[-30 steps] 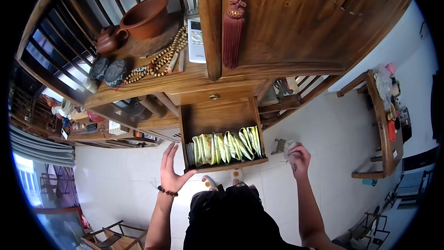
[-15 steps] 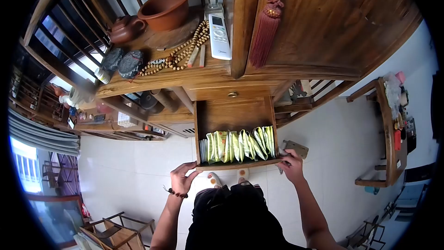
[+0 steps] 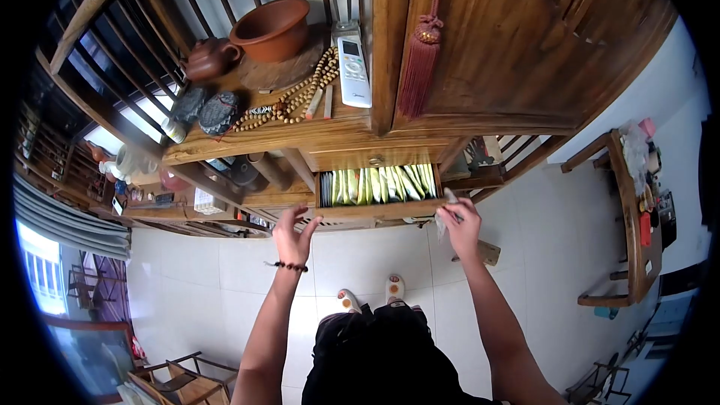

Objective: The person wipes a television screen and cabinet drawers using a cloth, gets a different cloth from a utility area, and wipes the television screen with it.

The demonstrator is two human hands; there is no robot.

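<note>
The wooden drawer (image 3: 379, 211) is partly pulled out of the cabinet, with a row of green and white packets (image 3: 382, 184) standing inside. At its left front corner is my left hand (image 3: 295, 234), a beaded bracelet on the wrist, thumb and fingers apart and nothing in them. By the right front corner, my right hand (image 3: 460, 223) has its fingers closed around a crumpled clear plastic piece (image 3: 442, 226), close to the drawer front.
On the shelf above stand a clay bowl (image 3: 271, 31), a teapot (image 3: 210, 58), wooden beads (image 3: 324, 75) and a white remote (image 3: 353, 73). A red tassel (image 3: 421, 67) hangs from the cabinet door. Right is a wooden table (image 3: 635, 240); chairs (image 3: 191, 379) stand lower left.
The drawer has slid inward, away from my body, so less of its inside shows. Both hands have moved forward with it, and the left hand's fingers are spread wider.
</note>
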